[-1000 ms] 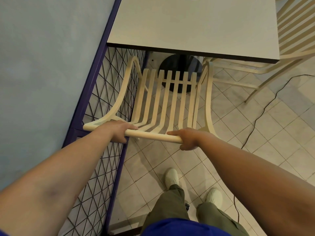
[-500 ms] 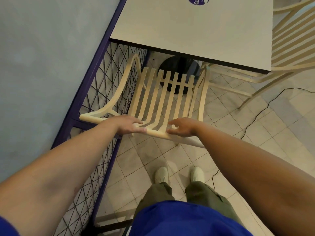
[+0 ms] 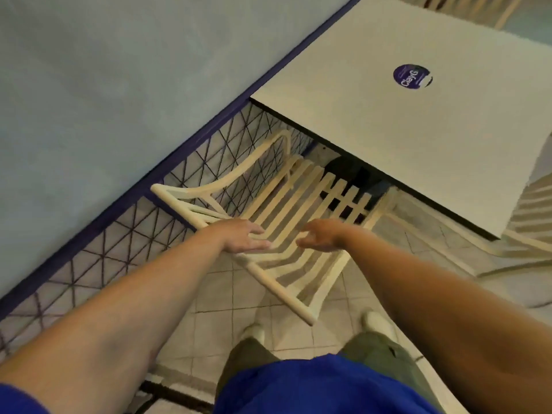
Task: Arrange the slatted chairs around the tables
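Note:
A cream slatted chair (image 3: 286, 204) stands in front of me, its seat partly tucked under the white square table (image 3: 388, 121). My left hand (image 3: 242, 239) hovers flat over the chair's top rail with fingers spread, holding nothing. My right hand (image 3: 321, 238) hangs just above the backrest slats, fingers loosely apart, also empty. A second slatted chair (image 3: 528, 216) shows at the table's right side, and part of another chair (image 3: 466, 7) at the far top edge.
A purple-framed wire mesh fence (image 3: 125, 231) and a pale blue wall (image 3: 119, 85) run close along the chair's left side. The table's black base (image 3: 349, 171) sits under it. My feet (image 3: 376, 321) stand on the tiled floor behind the chair.
Both hands gripped the chair's top rail a second ago; they have let go and lifted off. My view has swung so the table now sits to the upper right.

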### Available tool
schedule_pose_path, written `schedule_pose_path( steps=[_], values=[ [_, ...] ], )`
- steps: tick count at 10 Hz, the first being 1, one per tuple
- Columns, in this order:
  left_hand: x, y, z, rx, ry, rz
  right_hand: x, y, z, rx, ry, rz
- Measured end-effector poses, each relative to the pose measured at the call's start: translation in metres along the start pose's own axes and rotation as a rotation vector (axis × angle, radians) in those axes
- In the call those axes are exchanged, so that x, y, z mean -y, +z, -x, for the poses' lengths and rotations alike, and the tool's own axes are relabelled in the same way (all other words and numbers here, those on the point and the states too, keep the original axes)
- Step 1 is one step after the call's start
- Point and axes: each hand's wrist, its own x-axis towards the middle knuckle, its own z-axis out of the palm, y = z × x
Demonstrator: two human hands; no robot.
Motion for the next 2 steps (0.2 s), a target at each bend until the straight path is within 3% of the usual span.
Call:
schedule_pose_path(
  steps=[2],
  values=[
    [-0.092, 0.05, 0.042, -0.15, -0.219, 0.281, -0.052, -0.041, 0.036, 0.103, -0.235, 0.196]
  ],
)
